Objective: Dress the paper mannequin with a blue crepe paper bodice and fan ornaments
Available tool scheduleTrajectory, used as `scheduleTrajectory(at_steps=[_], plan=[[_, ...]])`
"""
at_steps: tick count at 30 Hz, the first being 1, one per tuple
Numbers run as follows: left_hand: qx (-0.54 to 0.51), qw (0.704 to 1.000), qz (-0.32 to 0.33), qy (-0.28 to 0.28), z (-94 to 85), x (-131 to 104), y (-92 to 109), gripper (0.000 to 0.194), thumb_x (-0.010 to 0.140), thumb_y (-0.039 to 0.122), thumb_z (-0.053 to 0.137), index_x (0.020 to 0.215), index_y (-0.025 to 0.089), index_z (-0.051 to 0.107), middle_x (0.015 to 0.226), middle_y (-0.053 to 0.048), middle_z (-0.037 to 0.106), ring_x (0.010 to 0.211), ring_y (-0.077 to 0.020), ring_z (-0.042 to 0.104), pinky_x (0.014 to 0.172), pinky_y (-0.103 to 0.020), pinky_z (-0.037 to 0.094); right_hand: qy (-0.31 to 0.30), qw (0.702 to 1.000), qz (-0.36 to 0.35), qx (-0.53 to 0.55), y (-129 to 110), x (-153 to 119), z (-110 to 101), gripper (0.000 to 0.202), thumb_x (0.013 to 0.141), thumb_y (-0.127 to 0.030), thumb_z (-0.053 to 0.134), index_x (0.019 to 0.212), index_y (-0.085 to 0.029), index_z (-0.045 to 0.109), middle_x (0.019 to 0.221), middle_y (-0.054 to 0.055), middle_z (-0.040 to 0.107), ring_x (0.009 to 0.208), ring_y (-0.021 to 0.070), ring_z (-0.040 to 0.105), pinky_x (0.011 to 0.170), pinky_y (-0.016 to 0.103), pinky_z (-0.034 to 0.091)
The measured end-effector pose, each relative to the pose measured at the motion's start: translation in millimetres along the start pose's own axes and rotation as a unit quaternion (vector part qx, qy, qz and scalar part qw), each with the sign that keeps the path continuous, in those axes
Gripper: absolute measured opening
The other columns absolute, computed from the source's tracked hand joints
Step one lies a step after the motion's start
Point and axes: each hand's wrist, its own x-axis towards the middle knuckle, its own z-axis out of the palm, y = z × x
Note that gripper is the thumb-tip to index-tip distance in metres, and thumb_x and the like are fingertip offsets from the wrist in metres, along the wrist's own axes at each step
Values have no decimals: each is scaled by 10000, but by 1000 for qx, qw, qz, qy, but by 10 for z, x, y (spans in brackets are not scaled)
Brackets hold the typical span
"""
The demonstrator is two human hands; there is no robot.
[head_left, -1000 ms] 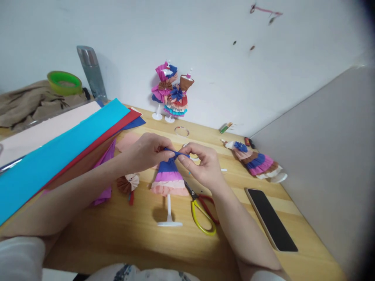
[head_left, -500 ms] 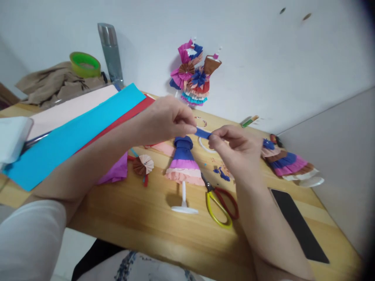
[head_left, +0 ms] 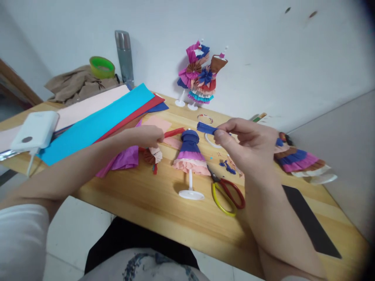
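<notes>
My right hand (head_left: 244,142) pinches a pleated strip of dark blue crepe paper (head_left: 205,128) between thumb and forefinger, above the table. My left hand (head_left: 152,137) is low at the left with its fingers closed on the near end of a red paper strip (head_left: 175,132). Between the hands stands a small dress form (head_left: 189,150) on a white stand, dressed in tiers of blue, purple and pale peach paper. A paper rosette (head_left: 152,155) in brown and cream lies below my left hand. Scissors (head_left: 227,191) with one yellow and one red handle lie right of the stand.
Coloured paper sheets (head_left: 99,117) and a white device (head_left: 36,130) with a cable lie left. Behind are a bottle (head_left: 125,58), a green tape roll (head_left: 102,67) and decorated dress forms (head_left: 202,76). A black phone (head_left: 312,220) and another paper dress (head_left: 303,162) lie right.
My left hand has let go of the blue strip and moved down and left to the red strip. My right hand still holds the blue strip. The view has shifted slightly.
</notes>
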Motion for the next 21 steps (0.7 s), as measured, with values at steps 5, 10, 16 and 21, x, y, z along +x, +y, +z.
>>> scheduleTrajectory(at_steps=[5, 10, 16, 21], plan=[[-41, 998, -27, -27, 180, -140, -177, 148, 743, 162, 548, 678, 155, 681, 690, -23, 684, 659, -155, 582, 595, -239, 349, -37, 998, -38, -23, -43, -3, 34, 158, 772, -190, 629, 618, -221, 616, 584, -14, 626, 554, 147, 567, 572, 290, 443], [-136, 989, -48, -23, 251, -208, -198, 110, 701, 246, 591, 634, 165, 626, 649, -9, 647, 641, -158, 568, 580, -239, 356, -53, 997, -28, -44, -18, 4, 66, 179, 788, -194, 608, 609, -209, 604, 573, -13, 624, 557, 143, 566, 569, 281, 430], [-174, 983, -50, 10, 269, -237, -171, 130, 671, 293, 620, 637, 168, 618, 638, -1, 621, 629, -153, 552, 563, -240, 366, -33, 999, -18, -33, 61, 13, 86, 162, 797, -220, 607, 636, -205, 623, 607, -7, 632, 586, 143, 562, 596, 281, 435], [-323, 943, -43, 67, 227, -313, -30, 220, 668, 380, 698, 682, 166, 649, 652, 2, 658, 647, -152, 590, 590, -240, 412, -25, 999, -24, -24, 133, 21, 119, 142, 813, -212, 601, 682, -203, 656, 645, 0, 638, 628, 154, 576, 624, 290, 447]])
